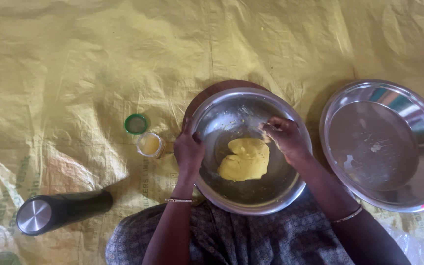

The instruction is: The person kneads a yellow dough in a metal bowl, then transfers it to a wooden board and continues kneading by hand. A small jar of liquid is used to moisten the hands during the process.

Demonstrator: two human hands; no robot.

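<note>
Fingers [271,128] of the right hand [284,140] were bunched and smeared with yellow dough just above the dough lump [245,159], while the left hand [188,151] gripped the rim of the steel bowl [207,118]. Already gathered into one smooth mass at the bowl's bottom, the dough seemingly needed only scraps cleaned off. Left lay an open jar [150,145], its green lid [136,124], a black flask [60,212]; right, a steel plate [384,145], all on the printed yellow sheet [74,64].

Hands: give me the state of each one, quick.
Left hand: closed on the rim of the steel bowl, gripping it.
Right hand: inside the bowl above the yellow dough, fingers curled; holding nothing clearly visible.
</note>
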